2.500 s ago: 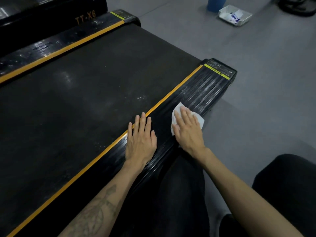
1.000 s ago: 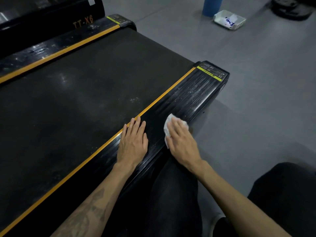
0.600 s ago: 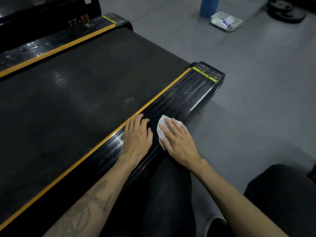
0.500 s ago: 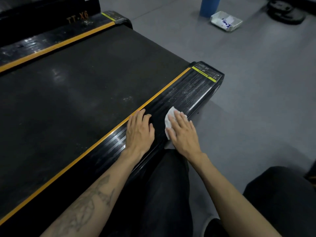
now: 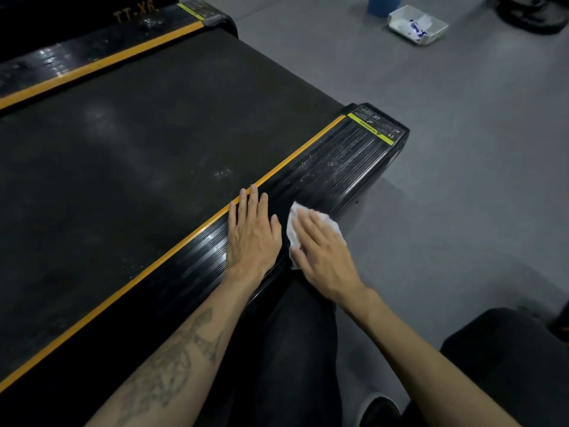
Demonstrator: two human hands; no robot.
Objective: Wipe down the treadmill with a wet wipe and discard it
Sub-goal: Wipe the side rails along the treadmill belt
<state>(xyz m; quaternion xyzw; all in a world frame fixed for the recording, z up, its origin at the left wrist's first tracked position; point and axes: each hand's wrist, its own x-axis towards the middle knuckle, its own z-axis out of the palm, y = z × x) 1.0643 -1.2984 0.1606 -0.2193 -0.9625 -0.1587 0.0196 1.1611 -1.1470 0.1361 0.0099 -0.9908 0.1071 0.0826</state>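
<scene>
The right hand [image 5: 323,251] lies flat, fingers spread, its grip pressed down on the wipe [image 5: 294,224] rather than closed around it. The white wipe is pinned between palm and the ribbed black rail [image 5: 332,167] on the right side of the treadmill, near the rail's outer edge; part of it shows beyond the fingertips and by the thumb. The left hand [image 5: 252,234] rests just left of it, palm down on the same rail, fingers straight and together, its grip holding nothing. Its fingertips reach the orange stripe [image 5: 286,161] that runs between rail and belt [image 5: 138,143]. The two hands sit close, not quite touching. The left forearm carries a tattoo.

Farther along the rail, pale smears and specks mark the ribs, and a yellow warning label [image 5: 369,131] crosses its far end. The dark belt fills the left of the scene, with a few light specks near the stripe. Beyond it lies the far rail [image 5: 92,57] with its own orange stripe and orange lettering above, too blurred to read fully.

Near the bottom, the person's dark-clothed legs are bent beside the treadmill. On the grey floor [image 5: 462,195] far right sits a white tray [image 5: 418,24] holding something white and blue, with a blue cylinder [image 5: 381,4] just left of it.
</scene>
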